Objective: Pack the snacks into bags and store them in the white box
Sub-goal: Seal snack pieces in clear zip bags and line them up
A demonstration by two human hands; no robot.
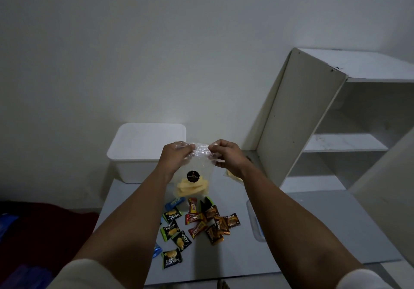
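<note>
White shelf unit (331,118) leans at the desk's right edge, and the white box (143,152), lid on, sits at the far left corner of the desk (313,221). Both hands are up over the middle: left hand (173,156) and right hand (226,154) each pinch the top edge of a clear bag (193,172) holding pale yellow chips. Thin crinkly plastic, looks light and slippery, and the chips probably crush easily, so I'd keep hold at the top corners. Loose wrapped snacks (197,223) are scattered nearer the front edge.
</note>
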